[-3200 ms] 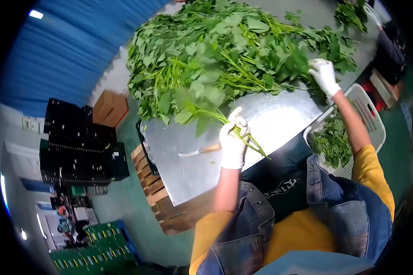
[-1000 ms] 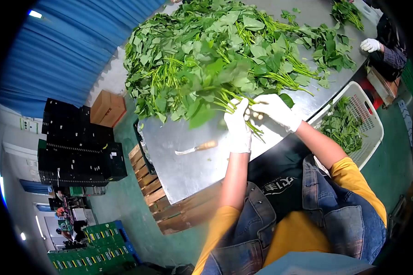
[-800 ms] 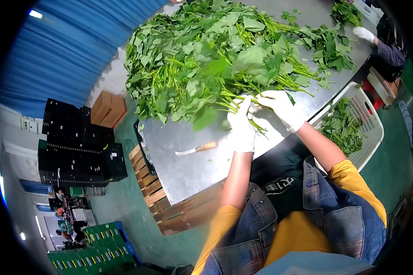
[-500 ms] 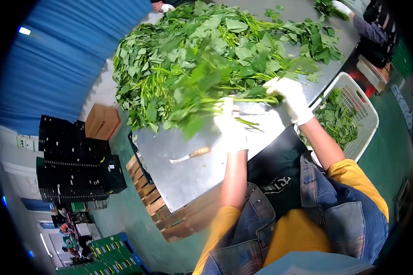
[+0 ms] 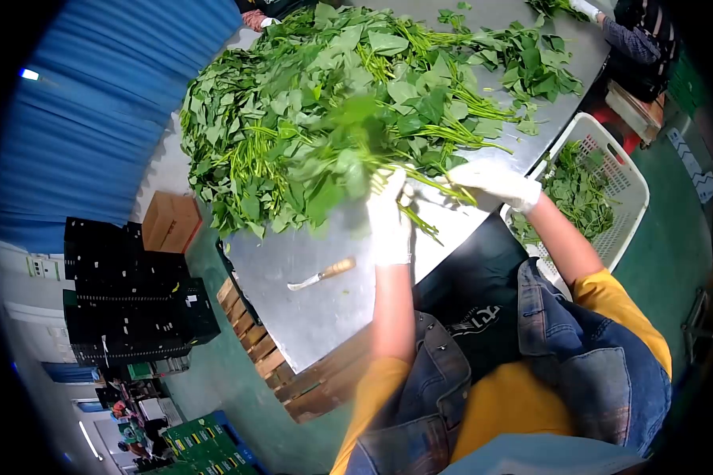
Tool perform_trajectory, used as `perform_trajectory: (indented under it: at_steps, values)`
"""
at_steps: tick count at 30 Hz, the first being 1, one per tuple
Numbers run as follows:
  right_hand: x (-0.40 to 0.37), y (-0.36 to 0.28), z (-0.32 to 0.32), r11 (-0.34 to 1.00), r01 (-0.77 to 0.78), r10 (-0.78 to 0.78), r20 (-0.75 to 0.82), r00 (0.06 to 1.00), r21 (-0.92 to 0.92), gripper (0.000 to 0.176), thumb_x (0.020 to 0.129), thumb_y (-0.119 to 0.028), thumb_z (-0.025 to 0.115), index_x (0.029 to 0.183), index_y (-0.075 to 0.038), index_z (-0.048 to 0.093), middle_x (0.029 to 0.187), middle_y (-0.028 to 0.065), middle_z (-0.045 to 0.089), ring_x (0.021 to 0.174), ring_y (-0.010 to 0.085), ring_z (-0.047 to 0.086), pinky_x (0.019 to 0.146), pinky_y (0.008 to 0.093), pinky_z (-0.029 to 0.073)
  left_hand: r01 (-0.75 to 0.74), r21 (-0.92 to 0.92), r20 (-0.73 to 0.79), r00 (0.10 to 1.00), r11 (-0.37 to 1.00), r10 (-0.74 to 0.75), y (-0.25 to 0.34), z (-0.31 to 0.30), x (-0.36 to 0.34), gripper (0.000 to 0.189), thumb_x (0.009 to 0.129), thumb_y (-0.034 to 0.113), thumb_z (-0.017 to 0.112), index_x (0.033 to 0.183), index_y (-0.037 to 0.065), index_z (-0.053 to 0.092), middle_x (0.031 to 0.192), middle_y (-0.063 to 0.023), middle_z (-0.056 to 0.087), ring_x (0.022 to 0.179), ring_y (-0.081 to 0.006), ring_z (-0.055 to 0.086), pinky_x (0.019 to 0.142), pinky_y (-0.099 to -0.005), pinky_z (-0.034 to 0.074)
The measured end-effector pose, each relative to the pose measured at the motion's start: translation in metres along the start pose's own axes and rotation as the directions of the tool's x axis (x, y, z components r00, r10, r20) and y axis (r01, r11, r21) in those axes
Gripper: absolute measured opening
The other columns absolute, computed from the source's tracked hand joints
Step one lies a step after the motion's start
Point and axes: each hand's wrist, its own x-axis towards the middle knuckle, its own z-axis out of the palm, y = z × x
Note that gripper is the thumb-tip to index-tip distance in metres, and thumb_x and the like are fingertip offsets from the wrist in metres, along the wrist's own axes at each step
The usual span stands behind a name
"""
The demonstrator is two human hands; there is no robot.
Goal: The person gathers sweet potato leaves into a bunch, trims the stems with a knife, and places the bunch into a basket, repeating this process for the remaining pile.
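Note:
My left hand (image 5: pixel 390 218), in a white glove, is closed around a bunch of leafy green stems (image 5: pixel 356 162). The leaves fan out to the left, partly blurred, and cut ends poke out below the fist. Close beside it, my right hand (image 5: pixel 495 184), also gloved, has its fingers closed on the stem ends at the bunch's right side. Behind both hands a large heap of leafy greens (image 5: pixel 277 103) covers much of the metal table (image 5: pixel 293 332). A small knife (image 5: pixel 338 267) with a wooden handle and short blade lies on the table, left of my left hand.
On my right stands a white plastic basket (image 5: pixel 630 190) with loose greens inside. Other people's gloved hands (image 5: pixel 586 9) are at the table's far side. Black crates (image 5: pixel 123 293), a cardboard box (image 5: pixel 170 223) and a wooden pallet (image 5: pixel 253 336) are at the left.
My right hand has come in closer to my left hand and lower. The stems between them, level before, now slant down to the right. The view has shifted slightly.

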Motion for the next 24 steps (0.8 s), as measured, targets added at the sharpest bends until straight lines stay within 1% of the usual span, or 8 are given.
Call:
perform_trajectory:
  at_steps: [2,8,12,13,15,19,22,24]
  values:
    - [0.032,-0.021,0.018,0.712,-0.368,0.371,0.124,0.92,0.599,0.029,0.091,-0.023,0.059,0.103,0.002,0.065,0.09,0.007,0.066,0.076,0.0115,0.062,0.071,0.0244,0.051,-0.035,0.245,0.006,0.999,0.969,0.035,-0.001,0.006,-0.007,0.014,0.085,0.003,0.064,0.096,0.004,0.057,0.08,-0.0009,0.059,0.058,-0.0054,0.049,0.048,-0.0187,0.038]
    - [0.057,-0.008,0.052,0.772,-0.227,0.387,-0.155,0.909,0.594,0.02,0.087,-0.012,0.061,0.097,0.004,0.068,0.083,0.0065,0.067,0.072,0.0099,0.061,0.067,0.0234,0.049,0.032,0.491,-0.156,0.986,0.871,0.052,0.017,0.014,-0.018,0.021,0.082,0.005,0.068,0.101,0.003,0.058,0.085,-0.0007,0.059,0.073,-0.0085,0.054,0.063,-0.0216,0.043]
    - [0.032,-0.02,0.039,0.952,-0.163,0.253,-0.368,0.895,0.259,0.02,0.087,-0.011,0.059,0.094,0.005,0.069,0.083,0.0074,0.068,0.075,0.0119,0.063,0.07,0.0243,0.049,-0.317,0.084,0.01,0.948,0.945,0.317,-0.035,-0.003,0.004,0.024,0.083,0.003,0.066,0.106,0.004,0.057,0.092,-0.0013,0.059,0.073,-0.0074,0.053,0.062,-0.021,0.042]
    - [0.026,-0.027,0.035,0.543,-0.15,0.601,-0.257,0.757,0.826,0.021,0.087,-0.013,0.058,0.093,0.004,0.068,0.086,0.0082,0.069,0.075,0.0128,0.063,0.071,0.0242,0.049,-0.116,-0.207,0.008,0.993,0.972,0.12,-0.021,0.003,-0.001,0.017,0.085,0.004,0.064,0.101,0.005,0.057,0.089,-0.0015,0.059,0.067,-0.0069,0.051,0.057,-0.019,0.04]
    - [-0.007,-0.019,0.005,0.913,-0.139,0.324,-0.471,0.821,0.385,0.024,0.093,-0.012,0.043,0.098,0.001,0.064,0.09,0.0081,0.064,0.077,0.0147,0.063,0.066,0.0248,0.05,-0.164,-0.252,-0.059,0.986,0.954,0.154,0.002,-0.003,-0.002,0.009,0.09,0.01,0.06,0.097,0.005,0.057,0.083,-0.0016,0.058,0.063,-0.0069,0.049,0.054,-0.0176,0.039]
    - [-0.109,0.073,-0.092,0.009,0.802,0.452,-0.718,0.529,0.597,0.057,0.09,-0.031,0.057,0.135,-0.001,0.04,0.127,0.0125,0.055,0.113,0.0209,0.055,0.091,0.0374,0.048,-0.236,-0.092,-0.194,0.957,0.967,0.215,0.063,-0.013,-0.03,0.012,0.092,0.015,0.059,0.098,0.005,0.057,0.081,-0.0015,0.056,0.062,-0.0064,0.047,0.054,-0.0184,0.039]
    - [-0.099,0.055,-0.097,0.004,0.623,0.444,-0.56,0.699,0.782,0.088,0.086,-0.057,0.048,0.143,0.004,0.021,0.148,0.0187,0.031,0.135,0.0249,0.034,0.109,0.0362,0.032,-0.189,-0.222,-0.099,0.98,0.957,0.17,0.047,-0.032,-0.017,0.014,0.091,0.014,0.06,0.1,0.005,0.053,0.084,-0.0013,0.054,0.066,-0.0069,0.047,0.054,-0.0185,0.039]
    - [-0.075,0.064,-0.07,0.451,0.075,0.623,-0.374,0.687,0.89,0.084,0.086,-0.053,0.058,0.141,0.004,0.028,0.136,0.0179,0.047,0.121,0.023,0.048,0.098,0.0356,0.041,-0.11,-0.243,-0.024,0.994,0.964,0.107,0.031,-0.037,-0.006,0.015,0.091,0.014,0.061,0.1,0.006,0.053,0.083,-0.0007,0.053,0.066,-0.0069,0.047,0.053,-0.0186,0.039]
